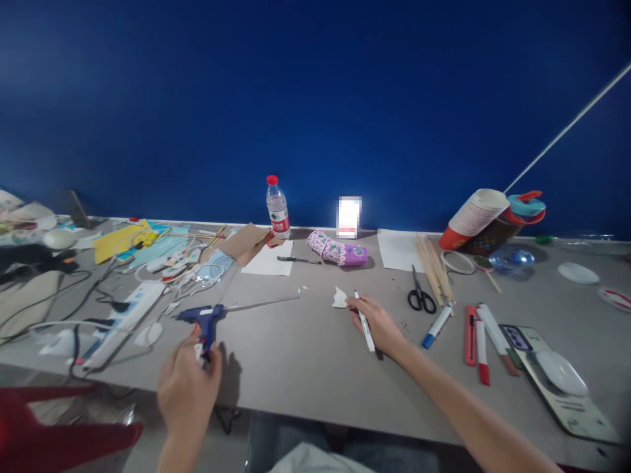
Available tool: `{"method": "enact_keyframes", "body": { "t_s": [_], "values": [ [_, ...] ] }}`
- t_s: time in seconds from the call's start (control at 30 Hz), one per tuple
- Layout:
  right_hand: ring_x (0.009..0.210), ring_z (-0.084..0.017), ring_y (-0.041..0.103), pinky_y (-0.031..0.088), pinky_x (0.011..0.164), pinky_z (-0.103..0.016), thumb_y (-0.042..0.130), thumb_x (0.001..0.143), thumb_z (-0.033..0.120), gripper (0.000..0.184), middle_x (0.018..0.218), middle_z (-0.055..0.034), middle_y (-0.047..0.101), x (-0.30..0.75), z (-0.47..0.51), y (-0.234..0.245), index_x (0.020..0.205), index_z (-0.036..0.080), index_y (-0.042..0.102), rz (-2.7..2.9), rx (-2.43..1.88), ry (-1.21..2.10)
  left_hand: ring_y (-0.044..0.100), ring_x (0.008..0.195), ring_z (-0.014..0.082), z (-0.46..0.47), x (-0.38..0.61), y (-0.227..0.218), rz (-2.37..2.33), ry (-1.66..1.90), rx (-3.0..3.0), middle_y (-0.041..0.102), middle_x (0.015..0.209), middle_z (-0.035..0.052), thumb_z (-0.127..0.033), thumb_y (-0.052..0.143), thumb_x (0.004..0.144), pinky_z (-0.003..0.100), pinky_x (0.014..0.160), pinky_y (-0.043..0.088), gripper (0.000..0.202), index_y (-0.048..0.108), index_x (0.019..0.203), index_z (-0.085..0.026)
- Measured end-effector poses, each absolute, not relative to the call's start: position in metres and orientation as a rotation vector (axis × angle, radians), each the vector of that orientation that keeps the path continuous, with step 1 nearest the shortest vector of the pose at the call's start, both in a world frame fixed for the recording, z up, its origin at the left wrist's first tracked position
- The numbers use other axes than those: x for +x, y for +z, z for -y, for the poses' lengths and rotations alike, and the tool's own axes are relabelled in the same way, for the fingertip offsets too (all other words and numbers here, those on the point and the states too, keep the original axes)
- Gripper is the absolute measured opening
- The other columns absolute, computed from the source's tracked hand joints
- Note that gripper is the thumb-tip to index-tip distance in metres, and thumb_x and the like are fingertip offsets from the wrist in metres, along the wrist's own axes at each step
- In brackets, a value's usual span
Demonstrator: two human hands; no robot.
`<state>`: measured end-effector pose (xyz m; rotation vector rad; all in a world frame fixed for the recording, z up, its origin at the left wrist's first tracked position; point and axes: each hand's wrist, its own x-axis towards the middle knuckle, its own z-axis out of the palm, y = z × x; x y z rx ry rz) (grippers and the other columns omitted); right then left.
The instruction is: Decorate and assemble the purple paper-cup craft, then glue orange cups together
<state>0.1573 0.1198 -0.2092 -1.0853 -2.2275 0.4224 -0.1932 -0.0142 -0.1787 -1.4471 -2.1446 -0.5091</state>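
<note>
Fingers (203, 360) of left hand (187, 391) clench glue gun (206, 316) left of paper scrap (340, 299); right hand (380, 326) pinches marker (365, 326) beside it; keep nozzle (179, 316) off skin.

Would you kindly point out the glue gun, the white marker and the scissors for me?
glue gun (204, 315): head view, on its blue body.
white marker (365, 327): head view, on its mid-barrel.
scissors (419, 291): head view, where the handles meet.

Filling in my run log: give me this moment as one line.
left hand: grips blue glue gun | right hand: holds white marker, beside white paper scrap | surface: grey table
</note>
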Motion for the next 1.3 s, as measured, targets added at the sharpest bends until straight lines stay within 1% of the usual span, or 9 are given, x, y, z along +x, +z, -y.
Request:
{"method": "enact_keyframes", "body": {
  "t_s": [0.1, 0.33, 0.43, 0.63, 0.77, 0.9, 1.03, 1.17, 1.3],
  "values": [
    [0.09, -0.022, 0.063, 0.051, 0.082, -0.036, 0.048, 0.087, 0.01, 0.03, 0.099, -0.0111, 0.063, 0.158, -0.12, -0.21, 0.111, 0.02, 0.063, 2.224, -1.102, 0.423, 0.061, 0.073, 0.0267, 0.023, -0.198, -0.187, 2.216, -0.349, -1.377, 0.064, 0.078, 0.0098, -0.039, 0.043, 0.091, 0.034, 0.067, 0.043, 0.036, 0.058, 0.108, -0.012],
    [0.093, -0.022, 0.062, 0.051, 0.083, -0.035, 0.049, 0.085, 0.009, 0.03, 0.1, -0.0104, 0.063, 0.159, -0.12, -0.212, 0.11, 0.021, 0.062, 2.218, -1.094, 0.444, 0.06, 0.062, 0.0242, 0.03, -0.192, -0.193, 2.286, -0.309, -1.305, 0.065, 0.073, 0.0074, -0.043, 0.041, 0.091, 0.03, 0.053, 0.034, 0.042, 0.057, 0.119, -0.015],
    [0.092, -0.022, 0.062, 0.051, 0.083, -0.035, 0.049, 0.086, 0.009, 0.03, 0.1, -0.0101, 0.063, 0.158, -0.12, -0.21, 0.11, 0.021, 0.062, 2.216, -1.11, 0.454, 0.061, 0.066, 0.0251, 0.035, -0.192, -0.19, 2.273, -0.296, -1.323, 0.067, 0.074, 0.0078, -0.041, 0.042, 0.091, 0.031, 0.056, 0.037, 0.039, 0.059, 0.116, -0.016],
    [0.091, -0.022, 0.062, 0.05, 0.083, -0.036, 0.048, 0.087, 0.01, 0.029, 0.101, -0.0099, 0.062, 0.158, -0.119, -0.207, 0.11, 0.021, 0.062, 2.211, -1.13, 0.482, 0.064, 0.088, 0.0266, 0.038, -0.194, -0.19, 2.177, -0.298, -1.539, 0.068, 0.101, 0.0127, -0.032, 0.043, 0.088, 0.033, 0.066, 0.044, 0.039, 0.051, 0.121, -0.013],
    [0.089, -0.022, 0.062, 0.051, 0.081, -0.036, 0.048, 0.087, 0.011, 0.029, 0.1, -0.0102, 0.062, 0.158, -0.119, -0.206, 0.11, 0.021, 0.062, 2.213, -1.138, 0.481, 0.061, 0.104, 0.0286, 0.036, -0.199, -0.191, 1.996, -0.279, -1.728, 0.064, 0.114, 0.0169, -0.027, 0.045, 0.086, 0.034, 0.067, 0.046, 0.028, 0.05, 0.111, -0.014],
    [0.089, -0.022, 0.062, 0.051, 0.082, -0.036, 0.048, 0.087, 0.011, 0.03, 0.098, -0.0095, 0.063, 0.158, -0.12, -0.208, 0.111, 0.021, 0.062, 2.214, -1.121, 0.483, 0.061, 0.099, 0.0293, 0.031, -0.203, -0.188, 1.961, -0.236, -1.75, 0.065, 0.104, 0.0147, -0.028, 0.048, 0.084, 0.033, 0.064, 0.047, 0.021, 0.05, 0.1, -0.016],
    [0.094, -0.022, 0.062, 0.05, 0.085, -0.036, 0.047, 0.088, 0.01, 0.031, 0.101, -0.01, 0.062, 0.158, -0.119, -0.21, 0.113, 0.021, 0.061, 2.218, -1.123, 0.49, 0.062, 0.086, 0.0302, 0.026, -0.195, -0.173, 2.137, -0.207, -1.64, 0.064, 0.095, 0.0126, -0.038, 0.047, 0.084, 0.037, 0.065, 0.046, 0.032, 0.05, 0.106, -0.015],
    [0.099, -0.024, 0.06, 0.049, 0.086, -0.037, 0.047, 0.087, 0.01, 0.028, 0.104, -0.012, 0.061, 0.158, -0.118, -0.21, 0.111, 0.02, 0.06, 2.223, -1.164, 0.425, 0.059, 0.098, 0.0327, 0.01, -0.175, -0.15, 2.095, -0.487, -1.634, 0.061, 0.106, 0.0172, -0.039, 0.047, 0.085, 0.041, 0.079, 0.047, 0.039, 0.048, 0.112, -0.012],
    [0.096, -0.024, 0.06, 0.049, 0.083, -0.037, 0.047, 0.087, 0.011, 0.025, 0.102, -0.0117, 0.061, 0.159, -0.117, -0.209, 0.107, 0.02, 0.06, 2.17, -1.251, 0.355, 0.062, 0.088, 0.0251, -0.021, -0.137, -0.133, 1.939, -0.704, -2.09, 0.064, 0.099, 0.0102, -0.033, 0.047, 0.087, 0.035, 0.079, 0.047, 0.026, 0.049, 0.107, -0.018]
  ]
}}
